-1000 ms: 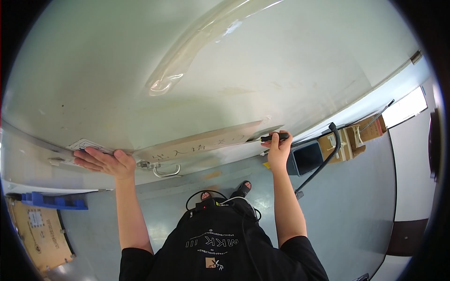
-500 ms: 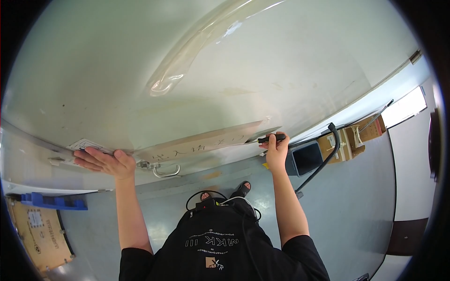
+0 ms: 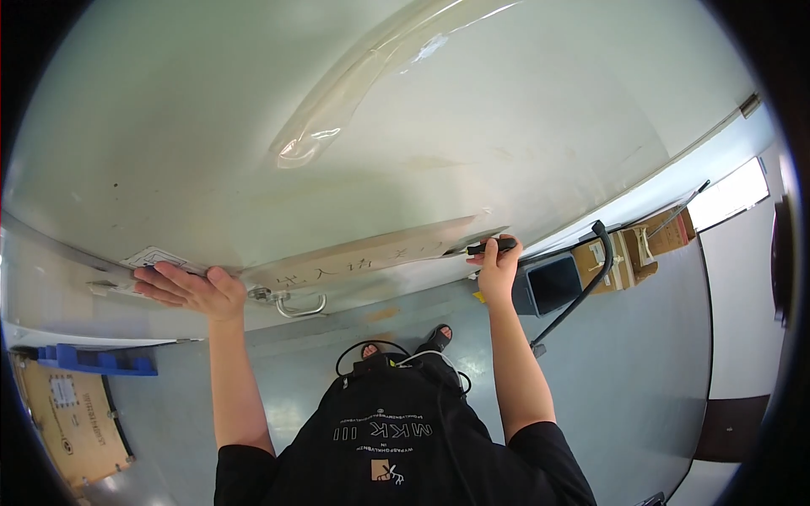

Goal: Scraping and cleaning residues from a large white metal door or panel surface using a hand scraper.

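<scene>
Against the pale door (image 3: 540, 160), my left hand (image 3: 192, 291) rests with its fingers stretched out, just left of the metal door handle (image 3: 299, 309) and over the lower edge of a white printed card (image 3: 156, 257). Between my hands runs a long brown strip sign (image 3: 354, 257) with handwritten characters, flat along the door. At the sign's right end, my right hand (image 3: 498, 263) grips a short black-handled tool (image 3: 504, 244). Its tip points left toward the sign's end, where a dark grey patch shows. What kind of tool it is I cannot make out.
A clear plastic strip (image 3: 337, 101) curves across the door above. Right of me stand a dark grey bin (image 3: 553, 287), a bent black pole (image 3: 582, 295) and cardboard boxes (image 3: 620, 261). At the left are a blue plastic piece (image 3: 101, 361) and a wooden-coloured board (image 3: 76, 413).
Both hands keep nearly the same places. The black-handled tool has turned slightly in my right hand, and the view has shifted a little.
</scene>
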Demonstrator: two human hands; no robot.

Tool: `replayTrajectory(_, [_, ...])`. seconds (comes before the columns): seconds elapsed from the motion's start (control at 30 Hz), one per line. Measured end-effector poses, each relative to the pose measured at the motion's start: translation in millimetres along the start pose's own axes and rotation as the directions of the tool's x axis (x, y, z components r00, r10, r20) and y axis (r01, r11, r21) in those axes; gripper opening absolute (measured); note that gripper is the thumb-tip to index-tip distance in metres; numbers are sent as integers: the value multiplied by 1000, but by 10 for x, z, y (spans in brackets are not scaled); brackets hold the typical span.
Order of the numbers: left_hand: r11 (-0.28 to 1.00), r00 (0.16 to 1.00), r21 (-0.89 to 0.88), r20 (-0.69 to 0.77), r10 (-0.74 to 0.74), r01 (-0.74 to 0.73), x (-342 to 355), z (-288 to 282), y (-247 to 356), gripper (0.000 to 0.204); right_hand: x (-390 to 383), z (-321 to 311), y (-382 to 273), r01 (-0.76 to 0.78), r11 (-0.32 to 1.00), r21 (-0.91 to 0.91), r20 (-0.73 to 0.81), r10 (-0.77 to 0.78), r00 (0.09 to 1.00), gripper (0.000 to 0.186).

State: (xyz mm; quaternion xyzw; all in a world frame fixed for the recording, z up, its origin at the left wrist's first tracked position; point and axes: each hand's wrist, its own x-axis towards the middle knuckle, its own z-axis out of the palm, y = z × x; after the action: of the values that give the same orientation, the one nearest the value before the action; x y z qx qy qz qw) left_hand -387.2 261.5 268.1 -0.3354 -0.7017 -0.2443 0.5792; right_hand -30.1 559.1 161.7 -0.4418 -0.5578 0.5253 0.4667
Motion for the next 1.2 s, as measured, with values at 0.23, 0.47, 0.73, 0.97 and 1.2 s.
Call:
replayTrajectory(0.23, [1000, 1000, -11, -4, 4, -4, 2, 6, 5, 75, 51, -70, -69, -16, 1000, 13, -25, 16, 1000, 28])
replayTrajectory(0.47, [1000, 1000, -10, -23, 3, -3, 15, 4, 13, 74, 69, -76, -52, 9, 1000, -9, 23, -8, 1000, 29])
replayTrajectory(0.73, [1000, 1000, 1, -24, 5, -5, 18, -2, 4, 73, 3, -11, -118, 12, 1000, -14, 19, -11, 1000, 30])
replayTrajectory(0.97, [1000, 1000, -8, -1, -5, 5, -3, 1, 6, 74, -1, 2, -4, 8, 1000, -11, 14, -8, 1000, 31])
replayTrajectory(1.2, [1000, 1000, -9, -14, -10, 9, 17, 4, 22, 73, -2, 15, 8, -2, 1000, -1, -14, 2, 1000, 31])
